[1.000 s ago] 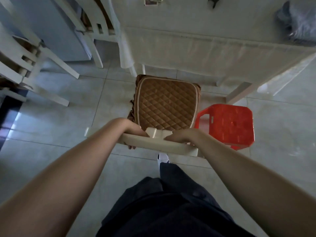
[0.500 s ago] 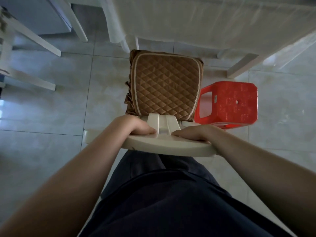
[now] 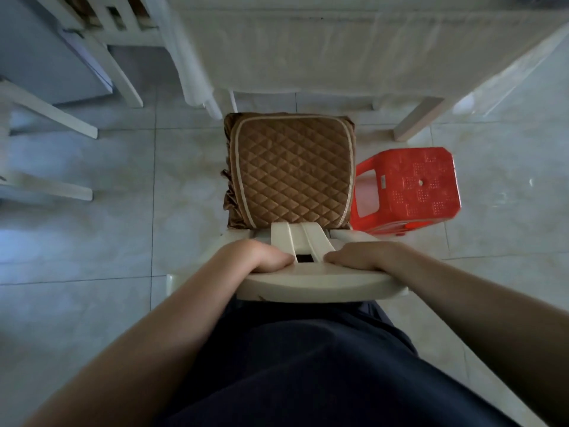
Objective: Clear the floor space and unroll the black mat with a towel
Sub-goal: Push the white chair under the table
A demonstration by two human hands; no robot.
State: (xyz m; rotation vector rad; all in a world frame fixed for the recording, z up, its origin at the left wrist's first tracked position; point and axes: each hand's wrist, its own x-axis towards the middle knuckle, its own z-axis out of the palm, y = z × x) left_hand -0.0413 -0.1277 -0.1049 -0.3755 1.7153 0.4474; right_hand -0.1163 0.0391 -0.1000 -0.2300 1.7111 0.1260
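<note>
Both hands, left and right, have fingers curled tight on the chair back; pushed askew, it could knock the stool beside it. No mat in view

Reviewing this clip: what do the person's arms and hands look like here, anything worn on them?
Both arms are bare from the picture's edge to the fingers: no sleeves show. The left hand and right hand carry no gloves, and no watch, bracelet or ring is visible. The only clothing in view is a dark navy garment over the body below the arms.
</note>
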